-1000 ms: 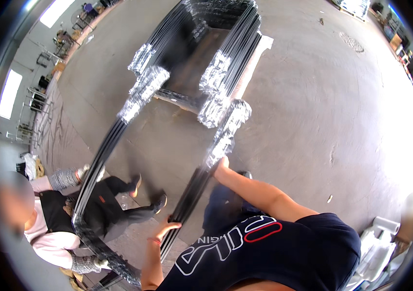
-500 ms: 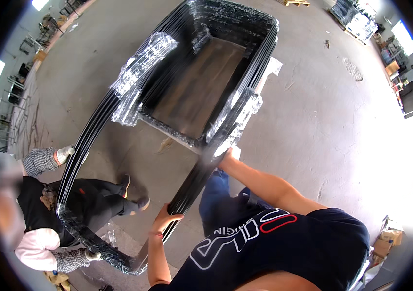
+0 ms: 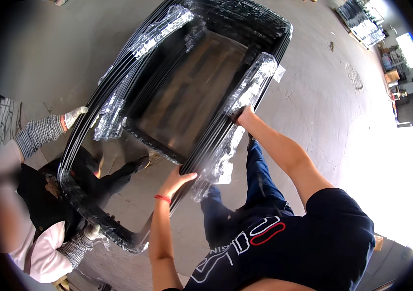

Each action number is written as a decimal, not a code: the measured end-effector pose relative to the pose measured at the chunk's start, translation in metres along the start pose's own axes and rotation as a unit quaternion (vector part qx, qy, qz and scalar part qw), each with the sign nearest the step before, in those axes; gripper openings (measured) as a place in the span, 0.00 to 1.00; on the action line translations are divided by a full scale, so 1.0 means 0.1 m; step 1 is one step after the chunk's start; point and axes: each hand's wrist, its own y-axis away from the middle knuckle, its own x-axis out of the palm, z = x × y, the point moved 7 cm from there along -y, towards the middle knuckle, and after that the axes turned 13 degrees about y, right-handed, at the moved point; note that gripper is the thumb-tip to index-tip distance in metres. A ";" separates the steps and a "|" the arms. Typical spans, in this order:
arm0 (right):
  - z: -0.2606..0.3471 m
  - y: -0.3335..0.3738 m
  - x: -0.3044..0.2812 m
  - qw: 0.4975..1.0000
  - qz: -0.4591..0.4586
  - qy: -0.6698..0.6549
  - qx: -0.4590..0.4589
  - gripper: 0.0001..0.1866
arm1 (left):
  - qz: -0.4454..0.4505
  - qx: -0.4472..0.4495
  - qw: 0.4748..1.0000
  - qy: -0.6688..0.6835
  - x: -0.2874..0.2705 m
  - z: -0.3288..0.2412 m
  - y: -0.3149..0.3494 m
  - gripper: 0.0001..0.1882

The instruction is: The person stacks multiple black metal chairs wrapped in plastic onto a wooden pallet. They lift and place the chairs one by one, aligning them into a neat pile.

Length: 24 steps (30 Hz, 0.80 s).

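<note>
A bundle of thin black rounded frames [image 3: 211,138], wrapped in places with clear film, is held tilted over a larger stack of similar black frames [image 3: 235,22]. My left hand [image 3: 179,181] is closed around the bundle's right side, thumb on top. Farther along that side, next to the film-wrapped part, my right hand [image 3: 245,116] grips it, its fingers mostly hidden underneath. At the left, a co-worker's gloved hand [image 3: 76,116] holds the opposite side. The co-worker's other gloved hand [image 3: 91,231] is at the near rounded end.
Wooden boards [image 3: 196,87] show inside the stack. Grey concrete floor [image 3: 313,106] lies around it. A wrapped pallet load [image 3: 361,24] stands at the far right, with shelving and goods along the wall. The co-worker's legs are under the bundle, and mine are close beside it.
The bundle has moved forward over the stack, carried by me and the co-worker. My right hand has gone farther forward and right; my left hand has risen with the bundle.
</note>
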 end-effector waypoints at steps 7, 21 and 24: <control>0.95 -1.47 0.40 0.997 0.031 0.066 -0.017 0.22 | -0.061 -0.035 0.997 -0.031 -0.02 -0.19 -1.61 0.39; 2.62 -3.82 0.52 0.557 0.037 0.767 -0.316 0.23 | -0.193 -0.103 0.967 -0.134 0.47 0.39 -4.68 0.37; 2.74 -3.96 0.64 -0.042 -0.074 0.897 -0.434 0.23 | -0.207 -0.069 0.968 -0.121 0.62 0.27 -5.12 0.34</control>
